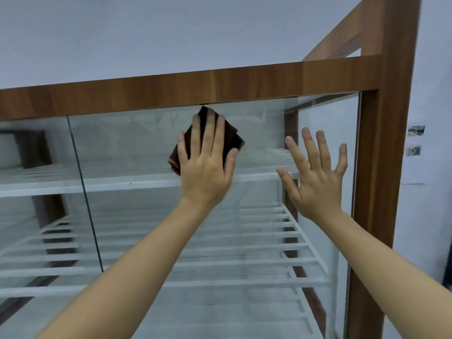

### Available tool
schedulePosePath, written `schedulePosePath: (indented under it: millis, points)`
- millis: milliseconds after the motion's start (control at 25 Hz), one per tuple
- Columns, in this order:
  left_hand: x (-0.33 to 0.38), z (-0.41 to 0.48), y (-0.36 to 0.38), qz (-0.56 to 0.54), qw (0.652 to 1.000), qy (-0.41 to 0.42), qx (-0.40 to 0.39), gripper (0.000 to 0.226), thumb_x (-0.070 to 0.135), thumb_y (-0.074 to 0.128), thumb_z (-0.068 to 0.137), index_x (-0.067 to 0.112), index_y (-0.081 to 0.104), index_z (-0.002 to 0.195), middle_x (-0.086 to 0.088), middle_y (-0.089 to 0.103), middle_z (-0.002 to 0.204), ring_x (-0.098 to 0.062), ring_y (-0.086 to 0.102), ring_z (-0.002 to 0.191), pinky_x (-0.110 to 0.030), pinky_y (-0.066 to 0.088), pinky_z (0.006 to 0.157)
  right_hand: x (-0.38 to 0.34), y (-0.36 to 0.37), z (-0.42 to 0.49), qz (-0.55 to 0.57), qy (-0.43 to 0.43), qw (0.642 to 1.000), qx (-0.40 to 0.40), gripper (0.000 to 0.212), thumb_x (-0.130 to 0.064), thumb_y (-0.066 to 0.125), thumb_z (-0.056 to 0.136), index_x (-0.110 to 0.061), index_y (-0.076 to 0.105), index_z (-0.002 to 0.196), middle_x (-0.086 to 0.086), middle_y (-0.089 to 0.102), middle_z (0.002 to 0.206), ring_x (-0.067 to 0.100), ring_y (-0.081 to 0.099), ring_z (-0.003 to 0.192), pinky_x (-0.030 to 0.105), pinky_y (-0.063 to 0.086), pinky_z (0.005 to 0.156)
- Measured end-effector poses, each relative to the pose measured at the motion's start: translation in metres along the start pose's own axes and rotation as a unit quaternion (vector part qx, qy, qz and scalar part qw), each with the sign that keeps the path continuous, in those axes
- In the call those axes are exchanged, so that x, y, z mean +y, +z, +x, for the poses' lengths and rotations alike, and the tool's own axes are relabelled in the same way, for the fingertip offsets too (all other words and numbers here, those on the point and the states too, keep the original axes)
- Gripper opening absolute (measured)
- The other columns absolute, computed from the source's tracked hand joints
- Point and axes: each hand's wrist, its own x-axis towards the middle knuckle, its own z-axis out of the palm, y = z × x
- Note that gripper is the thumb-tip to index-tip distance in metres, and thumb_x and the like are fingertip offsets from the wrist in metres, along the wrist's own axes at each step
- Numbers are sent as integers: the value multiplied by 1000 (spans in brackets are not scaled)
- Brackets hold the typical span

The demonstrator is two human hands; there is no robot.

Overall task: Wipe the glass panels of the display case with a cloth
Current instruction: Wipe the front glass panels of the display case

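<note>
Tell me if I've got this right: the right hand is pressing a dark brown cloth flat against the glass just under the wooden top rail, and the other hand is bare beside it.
Not quite. The head view shows the left hand pressing the dark brown cloth flat against the glass just under the wooden top rail; the right hand is the bare one beside it.

A plain pale wall (171,33) fills the background. On its far right part, two small photographs are stuck one above the other: the upper photograph (416,130) is wider, the lower photograph (413,151) smaller and just beneath it; their contents are too blurred to make out. Directly below the lower photograph hangs a pale sheet of paper (413,173). Well below the sheet, at the frame's right edge, is a dark shape (448,267), too cropped to identify.
</note>
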Motion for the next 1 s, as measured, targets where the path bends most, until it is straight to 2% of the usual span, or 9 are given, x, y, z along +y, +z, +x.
schedulePosePath:
  millis: [120, 200, 400, 480, 560, 640, 840, 920, 1000]
  points:
    - [12, -65, 4, 14, 949, 304, -77, 62, 47, 48, 103, 17, 34, 156, -4, 27, 163, -26, 25, 151, -54, 25, 120, 10, -13, -2, 32, -28, 999, -24, 61, -55, 30, 101, -26, 28, 154, 5, 20, 164, 24, 14, 153, 57, 5, 120]
    - [2, -62, 5, 32, 906, 410, -99, 60, 47, 44, 103, 20, 34, 156, -2, 29, 163, -24, 25, 152, -51, 25, 120, 21, -24, -9, 27, -42, 998, -25, 58, -50, 35, 101, -22, 35, 152, 7, 27, 162, 25, 20, 151, 54, 11, 120]
    - [48, 23, 8, -9, 992, 120, -28, 56, 41, 40, 107, 16, 32, 156, -6, 26, 164, -28, 24, 152, -55, 20, 122, 53, -43, -22, -24, -70, 997, -9, 55, -41, 45, 100, -17, 38, 150, 12, 32, 159, 30, 23, 150, 47, 18, 121]
    - [69, -14, 18, -9, 980, 198, -35, 59, 41, 41, 106, 14, 29, 157, -6, 23, 165, -29, 22, 153, -55, 21, 122, 63, -45, -29, -23, -88, 996, -8, 56, -41, 43, 102, -16, 35, 152, 12, 27, 161, 30, 18, 151, 46, 16, 123]
    - [76, -61, 21, 18, 900, 424, -96, 60, 41, 41, 105, 16, 27, 158, -5, 23, 165, -27, 20, 153, -52, 20, 123, 70, -42, -36, -45, -102, 994, -3, 58, -41, 43, 103, -15, 32, 153, 11, 24, 162, 29, 17, 152, 45, 14, 124]
    - [70, -52, 24, 35, 852, 513, -103, 58, 41, 38, 106, 18, 26, 158, -3, 24, 165, -25, 20, 153, -51, 19, 123, 75, -39, -42, -55, -109, 992, 15, 58, -40, 44, 103, -13, 31, 153, 11, 24, 162, 29, 19, 151, 45, 14, 124]
    - [97, 28, 22, -18, 980, 199, -19, 56, 41, 34, 108, 17, 27, 158, -4, 25, 165, -26, 21, 153, -55, 20, 122, 75, -40, -41, -3, -94, 995, 30, 56, -38, 40, 104, -12, 31, 152, 11, 29, 159, 30, 24, 149, 45, 16, 124]
    - [112, -23, 28, -24, 979, 202, -28, 59, 41, 37, 106, 17, 25, 159, -4, 21, 166, -26, 16, 154, -55, 16, 123, 73, -40, -42, 6, -82, 996, 34, 54, -37, 40, 104, -10, 33, 151, 13, 31, 158, 31, 25, 149, 47, 16, 124]
    - [116, -117, 32, -15, 942, 323, -93, 66, 41, 48, 100, 19, 25, 159, -2, 19, 167, -25, 13, 155, -53, 8, 125, 65, -39, -49, 36, -42, 997, 48, 53, -35, 42, 104, -9, 35, 149, 14, 34, 157, 33, 25, 148, 50, 13, 124]
